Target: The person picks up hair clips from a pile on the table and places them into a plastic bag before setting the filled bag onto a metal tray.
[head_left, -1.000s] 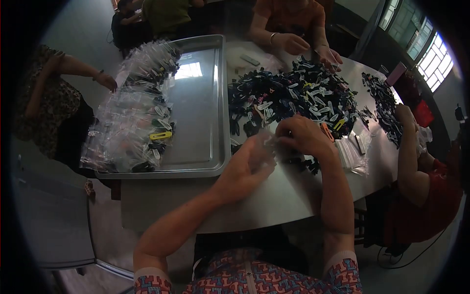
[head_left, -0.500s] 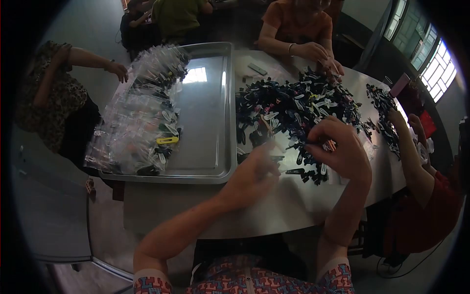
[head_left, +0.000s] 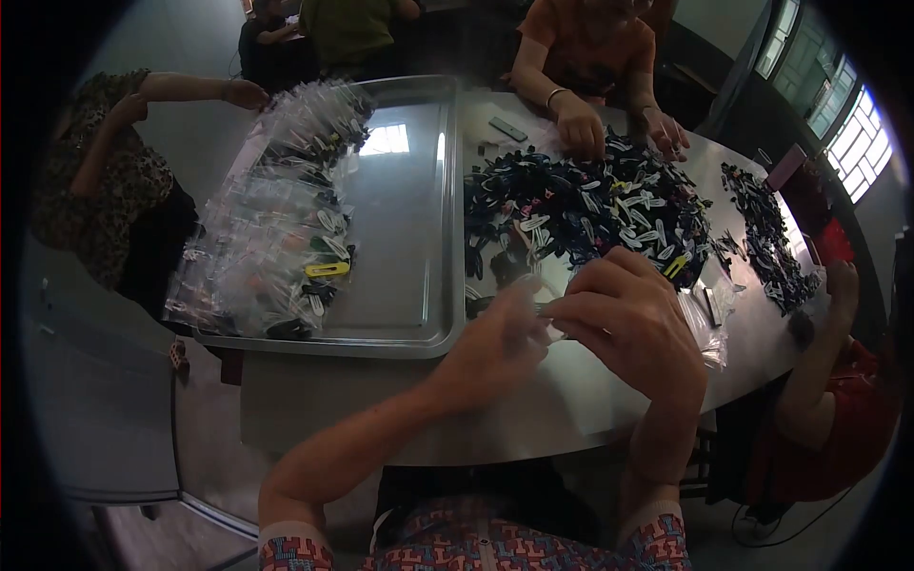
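My left hand (head_left: 495, 343) is closed on a small clear plastic bag (head_left: 526, 285), though motion smears both. Close against it, my right hand (head_left: 628, 328) pinches with thumb and fingertips near the bag's opening; what lies between those fingertips is too small to make out. Beyond both hands spreads a heap of snap hair clips (head_left: 571, 205), mostly dark, with some white and yellow ones. To the left stands a metal tray (head_left: 405, 228) where filled clear bags of hair clips (head_left: 271, 214) lie in overlapping rows.
A stack of clear bags (head_left: 706, 333) lies right of my right hand. Across the table, a person in orange (head_left: 586, 57) reaches into the heap. Another person in red (head_left: 838, 409) sits at the right beside more clips (head_left: 766, 243). A person (head_left: 114, 181) stands left of the tray.
My right hand has moved left and down from the heap to meet my left hand. The person opposite has lowered a hand into the clips. The person at left has shifted an arm.
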`<state>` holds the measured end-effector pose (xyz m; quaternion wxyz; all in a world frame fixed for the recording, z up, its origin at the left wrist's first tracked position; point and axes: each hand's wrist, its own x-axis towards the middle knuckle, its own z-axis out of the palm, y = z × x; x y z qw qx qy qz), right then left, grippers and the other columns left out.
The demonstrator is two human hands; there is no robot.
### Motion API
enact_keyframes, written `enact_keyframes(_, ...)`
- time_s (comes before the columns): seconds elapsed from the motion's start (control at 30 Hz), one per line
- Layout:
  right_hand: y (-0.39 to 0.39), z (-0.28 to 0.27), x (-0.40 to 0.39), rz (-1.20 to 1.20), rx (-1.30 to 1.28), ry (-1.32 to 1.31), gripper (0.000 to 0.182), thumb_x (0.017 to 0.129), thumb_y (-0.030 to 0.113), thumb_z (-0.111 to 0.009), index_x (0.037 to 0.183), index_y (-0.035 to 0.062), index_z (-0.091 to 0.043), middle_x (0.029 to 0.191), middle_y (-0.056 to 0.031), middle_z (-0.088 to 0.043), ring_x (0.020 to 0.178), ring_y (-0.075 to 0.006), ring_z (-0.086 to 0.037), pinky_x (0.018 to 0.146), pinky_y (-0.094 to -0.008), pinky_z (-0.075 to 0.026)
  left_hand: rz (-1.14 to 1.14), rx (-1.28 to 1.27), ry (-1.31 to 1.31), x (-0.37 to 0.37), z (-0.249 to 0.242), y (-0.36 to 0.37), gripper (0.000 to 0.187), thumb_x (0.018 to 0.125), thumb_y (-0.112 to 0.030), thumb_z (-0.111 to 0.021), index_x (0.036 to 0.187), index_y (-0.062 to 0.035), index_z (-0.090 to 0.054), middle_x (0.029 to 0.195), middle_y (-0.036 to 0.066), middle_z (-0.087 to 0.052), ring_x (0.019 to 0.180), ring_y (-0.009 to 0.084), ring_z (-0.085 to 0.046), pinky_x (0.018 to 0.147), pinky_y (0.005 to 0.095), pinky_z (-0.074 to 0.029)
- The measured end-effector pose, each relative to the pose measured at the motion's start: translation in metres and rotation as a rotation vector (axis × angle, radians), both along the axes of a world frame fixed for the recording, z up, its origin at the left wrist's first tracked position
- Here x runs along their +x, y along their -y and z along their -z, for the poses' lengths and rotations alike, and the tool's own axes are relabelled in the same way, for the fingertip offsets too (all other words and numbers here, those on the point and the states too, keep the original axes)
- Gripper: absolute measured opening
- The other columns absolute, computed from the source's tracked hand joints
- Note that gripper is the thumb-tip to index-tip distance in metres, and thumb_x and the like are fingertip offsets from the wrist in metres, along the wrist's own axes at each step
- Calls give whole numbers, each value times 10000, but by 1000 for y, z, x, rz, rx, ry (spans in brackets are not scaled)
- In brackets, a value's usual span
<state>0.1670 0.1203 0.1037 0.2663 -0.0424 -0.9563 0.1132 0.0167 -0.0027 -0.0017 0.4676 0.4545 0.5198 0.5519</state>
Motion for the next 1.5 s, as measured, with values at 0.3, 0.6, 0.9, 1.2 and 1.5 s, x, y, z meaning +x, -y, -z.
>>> enact_keyframes(0.3,9,-1,4,-3,75,17,221,711,12,-667,910,86,-729,903,-28,-623,864,-211,-579,774,-355,-473,-14,38,-48,1,5,-1,706,893,41,-663,1487,-43,-290,1256,73,-544,1189,151,-549,1062,325,-440)
enact_keyframes(0.6,8,1,-8,-46,32,-70,177,720,39,-797,874,93,-730,867,-15,-637,774,-186,-602,652,-319,-481,-55,251,-305,3,12,-7,697,895,32,-657,1493,-50,-310,1258,62,-554,1181,158,-557,1049,320,-444)
enact_keyframes(0.9,-37,11,-5,-152,-611,131,245,838,87,-746,1076,45,-703,1081,-79,-633,979,-201,-641,826,-326,-519,59,107,179,-3,-11,2,698,925,-7,-664,1514,-56,-294,1166,82,-621,1118,154,-595,1004,330,-476)
enact_keyframes(1.2,-36,26,-20,-239,-833,102,182,852,34,-716,1032,44,-738,871,-36,-709,783,-130,-659,786,-280,-523,26,320,-181,-3,-18,0,764,899,-76,-723,1527,-47,-289,1385,112,-492,1297,188,-485,1080,353,-423)
enact_keyframes(1.5,-41,48,-30,-219,-724,-52,164,872,17,-698,1032,15,-735,929,-75,-724,852,-131,-677,777,-279,-528,-343,166,-266,-12,-38,8,396,897,-90,-739,1262,1,-615,1229,82,-617,1158,134,-578,971,280,-473)
